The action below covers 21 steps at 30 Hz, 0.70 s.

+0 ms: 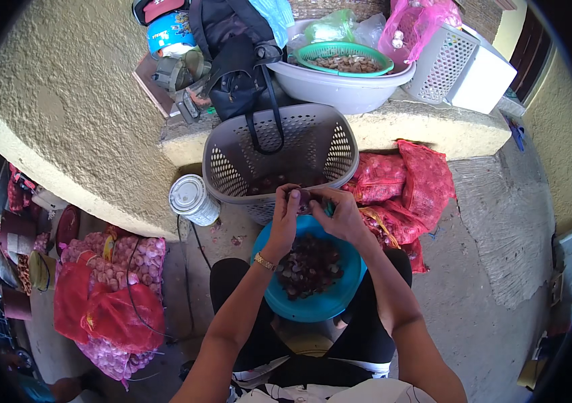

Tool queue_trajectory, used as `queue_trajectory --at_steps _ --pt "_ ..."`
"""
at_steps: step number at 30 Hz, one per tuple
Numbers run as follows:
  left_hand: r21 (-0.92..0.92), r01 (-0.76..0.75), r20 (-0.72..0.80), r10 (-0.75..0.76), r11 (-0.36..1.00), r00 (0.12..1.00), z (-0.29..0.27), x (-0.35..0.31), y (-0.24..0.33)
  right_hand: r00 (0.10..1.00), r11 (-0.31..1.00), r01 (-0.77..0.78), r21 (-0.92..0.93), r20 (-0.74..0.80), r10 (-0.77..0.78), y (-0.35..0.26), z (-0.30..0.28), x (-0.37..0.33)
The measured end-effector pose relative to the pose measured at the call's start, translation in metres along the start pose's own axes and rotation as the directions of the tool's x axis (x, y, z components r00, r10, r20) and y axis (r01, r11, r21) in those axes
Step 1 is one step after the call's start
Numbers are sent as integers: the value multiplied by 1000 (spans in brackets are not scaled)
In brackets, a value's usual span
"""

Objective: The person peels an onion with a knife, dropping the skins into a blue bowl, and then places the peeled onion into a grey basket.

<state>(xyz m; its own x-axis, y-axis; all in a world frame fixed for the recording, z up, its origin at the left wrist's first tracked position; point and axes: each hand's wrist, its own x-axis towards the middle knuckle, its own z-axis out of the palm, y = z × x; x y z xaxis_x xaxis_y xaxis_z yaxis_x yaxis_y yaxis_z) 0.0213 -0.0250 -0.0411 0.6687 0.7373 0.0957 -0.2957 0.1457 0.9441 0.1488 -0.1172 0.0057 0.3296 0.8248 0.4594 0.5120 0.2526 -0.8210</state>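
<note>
While the two hands meet above the seam between the grey basket and the blue basin, a small dark-red onion sits between them at the fingertips. The left hand has its fingers closed on the onion; the right hand curls its fingers around a small greenish thing, perhaps a knife handle, though no blade can be made out. If that is a blade, a slip on the smooth, rounded onion could nick the left thumb, since the fingertips are so close together. A loosened grip could also drop the onion among the dark skins in the basin, where its colour would make it hard to spot, and a shifting knee might tip the basin, which is set between the legs. The floor is bare, worn concrete with a few scraps on it, and a dark cable runs near the can. Red mesh sacks slump beside the basket, a bulging sack lies off to the left, and a ledge beyond carries a pale tub and bags against a rough wall.
</note>
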Motion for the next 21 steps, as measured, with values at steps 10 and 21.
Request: queue_trajectory --at_steps 10,21 --pt "-140 -54 -18 52 989 998 11 -1 7 999 1000 29 10 31 -29 4 -2 2" --pt "-200 -173 -150 144 964 978 22 -5 0 994 993 58 -100 -85 -67 5 14 4"
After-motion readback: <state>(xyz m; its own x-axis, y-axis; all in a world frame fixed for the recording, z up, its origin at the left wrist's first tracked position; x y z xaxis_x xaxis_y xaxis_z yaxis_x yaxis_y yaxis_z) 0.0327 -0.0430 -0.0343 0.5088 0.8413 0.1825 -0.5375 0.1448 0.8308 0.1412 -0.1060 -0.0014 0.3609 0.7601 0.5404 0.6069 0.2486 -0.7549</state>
